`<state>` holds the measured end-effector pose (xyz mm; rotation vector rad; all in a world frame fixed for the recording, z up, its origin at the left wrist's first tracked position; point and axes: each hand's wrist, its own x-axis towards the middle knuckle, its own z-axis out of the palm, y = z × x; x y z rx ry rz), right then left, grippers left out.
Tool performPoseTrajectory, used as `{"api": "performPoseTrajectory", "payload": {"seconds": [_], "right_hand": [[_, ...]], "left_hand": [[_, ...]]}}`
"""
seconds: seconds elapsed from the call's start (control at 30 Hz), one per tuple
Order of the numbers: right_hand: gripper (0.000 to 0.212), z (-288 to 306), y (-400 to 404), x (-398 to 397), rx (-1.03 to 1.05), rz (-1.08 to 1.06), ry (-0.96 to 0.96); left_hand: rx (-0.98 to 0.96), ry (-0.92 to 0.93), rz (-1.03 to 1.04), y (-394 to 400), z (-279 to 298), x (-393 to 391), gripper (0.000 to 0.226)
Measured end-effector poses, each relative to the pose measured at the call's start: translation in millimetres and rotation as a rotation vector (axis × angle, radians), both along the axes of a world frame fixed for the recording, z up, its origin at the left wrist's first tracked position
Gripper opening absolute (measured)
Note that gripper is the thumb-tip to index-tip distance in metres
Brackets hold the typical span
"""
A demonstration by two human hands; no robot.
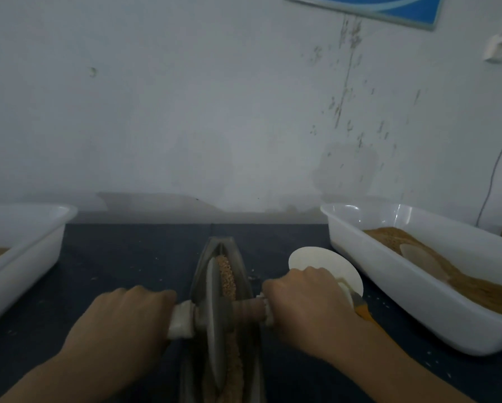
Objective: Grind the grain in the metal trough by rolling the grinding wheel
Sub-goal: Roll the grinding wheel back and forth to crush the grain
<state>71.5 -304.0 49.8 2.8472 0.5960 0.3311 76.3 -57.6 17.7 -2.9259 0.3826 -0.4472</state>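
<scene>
A long narrow metal trough [203, 257] runs away from me down the middle of the dark table. Brown grain [226, 276] lies along its channel. A grey grinding wheel [213, 321] stands on edge in the trough, with a wooden axle [248, 311] through its hub. My left hand [122, 321] grips the cloth-wrapped left end of the axle [181, 319]. My right hand [305, 301] grips the right end. The near end of the trough is cut off by the frame's bottom edge.
A white plastic tray [360, 274] with brown grain and a pale scoop stands at the right. Another white tray [26, 257] stands at the left. A round white disc [316, 260] and an orange-handled tool [364, 312] lie behind my right hand. A wall rises behind the table.
</scene>
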Motion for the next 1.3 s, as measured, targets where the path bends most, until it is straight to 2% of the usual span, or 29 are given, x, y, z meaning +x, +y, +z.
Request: {"api": "performPoseTrajectory", "payload": {"seconds": [0.1, 0.27, 0.37, 0.5, 0.57, 0.73, 0.9, 0.97, 1.07, 1.2, 1.3], "right_hand": [[0.017, -5, 0, 36, 0.011, -0.070, -0.052], [0.009, -1, 1, 57, 0.023, -0.090, -0.072], [0.009, -5, -5, 32, 0.019, -0.032, -0.015], [0.007, -12, -12, -1, 0.017, -0.018, 0.171], [0.008, -12, -13, -6, 0.014, -0.042, 0.194], [0.010, -9, -3, 22, 0.004, -0.096, -0.036], [0.010, 3, 8, 58, -0.100, -0.069, -0.170], [0.009, 4, 6, 51, -0.094, -0.039, -0.150], [0.012, -5, -6, 21, -0.022, 0.007, -0.021], [0.029, -18, -22, -12, 0.047, -0.009, 0.037], [0.026, -20, -17, 1, 0.058, -0.053, 0.004]], "left_hand": [[-0.006, -0.074, 0.003, -7, 7, 31, 0.017], [0.001, -0.101, 0.006, -17, 17, 54, 0.010], [-0.022, 0.029, -0.030, -10, 16, 33, 0.020], [0.033, 0.165, -0.041, -4, 17, 0, 0.025], [0.076, 0.107, -0.050, -5, 16, -6, 0.022], [0.015, -0.074, -0.042, -10, 11, 24, 0.014], [-0.086, -0.054, 0.027, -12, 6, 47, 0.008], [-0.063, 0.014, 0.008, -11, 9, 40, 0.010], [0.018, 0.061, -0.045, -8, 15, 16, 0.017], [0.126, -0.032, -0.097, -9, 16, -7, 0.023], [0.126, -0.103, -0.059, -12, 14, 2, 0.027]]}}
